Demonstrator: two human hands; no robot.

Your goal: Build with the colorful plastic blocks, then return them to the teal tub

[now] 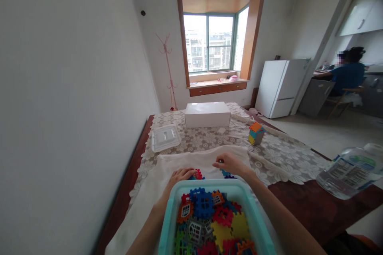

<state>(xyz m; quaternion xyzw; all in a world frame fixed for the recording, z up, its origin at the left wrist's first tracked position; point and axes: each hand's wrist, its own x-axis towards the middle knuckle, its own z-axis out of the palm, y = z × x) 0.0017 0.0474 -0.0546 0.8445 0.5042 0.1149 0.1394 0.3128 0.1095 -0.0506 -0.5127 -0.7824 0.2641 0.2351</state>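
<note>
My left hand (pixel 180 175) is just past the far rim of a turquoise tub (pixel 209 184). Its fingers are bent over a red interlocking building piece (pixel 198 174), with a bit of blue below; the rim hides part of this. To the right, my right hand (pixel 231 163) hovers above the white cloth with thumb and fingers curled together; what they hold, if anything, is too small to make out. Blue building pieces (pixel 226 173) lie just under it. Many coloured pieces fill the tub, among them a yellow piece (pixel 222 234) and grey window pieces (pixel 195 231).
A white cloth (pixel 176 163) lies over the lace tablecloth. Beyond it are a clear plastic lid (pixel 166 138), a white box (pixel 207 115) and a small built block house (pixel 256 133). A large water bottle (pixel 350 171) stands right. A person (pixel 348 73) sits far right.
</note>
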